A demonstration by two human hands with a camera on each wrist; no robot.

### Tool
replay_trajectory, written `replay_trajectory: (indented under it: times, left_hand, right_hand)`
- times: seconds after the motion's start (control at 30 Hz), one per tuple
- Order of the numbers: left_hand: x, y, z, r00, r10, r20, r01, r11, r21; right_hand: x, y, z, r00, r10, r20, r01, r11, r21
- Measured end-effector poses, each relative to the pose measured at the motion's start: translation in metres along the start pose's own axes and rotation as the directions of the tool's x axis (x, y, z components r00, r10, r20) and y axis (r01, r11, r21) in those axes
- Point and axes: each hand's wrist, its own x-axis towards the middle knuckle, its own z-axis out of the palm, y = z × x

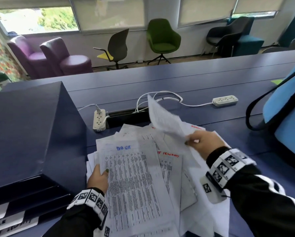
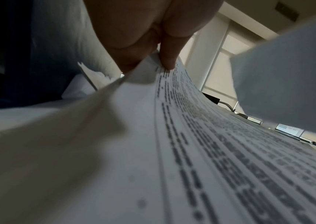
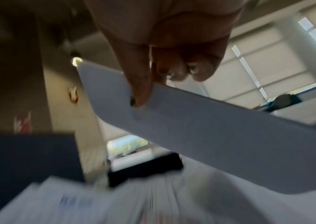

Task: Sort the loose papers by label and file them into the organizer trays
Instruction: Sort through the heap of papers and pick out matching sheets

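Papers (image 1: 160,168): your white printed pile fans out at lower centre.
Left hand (image 1: 98,177): thumb pinches the top sheet's (image 1: 134,177) left edge.
Right hand (image 1: 203,142): fingers pinch a raised sheet (image 1: 164,117).
Organizer (image 1: 32,134): it walls your left.

Bare desk (image 1: 186,79) beyond the paper pile (image 1: 170,168); organizer (image 1: 28,127) hard left, bag (image 1: 287,106) right.

We see thin matt paper sheets (image 1: 136,171), a smooth blue table (image 1: 186,79), and shiny white plastic power strips (image 1: 225,100).
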Motion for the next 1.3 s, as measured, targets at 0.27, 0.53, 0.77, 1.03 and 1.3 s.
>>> replay_trajectory:
  times: [0.27,0.53,0.77,1.03,1.3]
  left_hand:
    - [0.002,-0.006,-0.001,1.000,-0.018,0.018,0.017,0.999,0.027]
    - [0.000,-0.006,0.000,0.999,-0.047,0.025,0.046,0.999,0.013]
    - [-0.001,-0.009,-0.001,0.998,-0.057,0.029,0.057,0.998,0.005]
    - [-0.006,0.028,-0.014,0.991,0.074,-0.115,-0.082,0.994,-0.067]
    - [-0.020,0.098,-0.058,0.854,0.294,-0.429,-0.384,0.913,-0.139]
  right_hand:
    - [-0.038,0.019,0.075,0.820,0.082,0.566,0.085,0.961,-0.263]
    - [-0.045,0.028,0.077,0.775,0.108,0.623,-0.030,0.990,-0.135]
    - [-0.029,0.066,0.076,0.872,0.439,0.218,-0.388,0.890,-0.238]
    - [-0.024,0.097,0.087,0.788,0.566,0.242,-0.505,0.819,-0.273]
    - [-0.018,0.101,0.089,0.828,0.534,0.174,-0.526,0.846,-0.091]
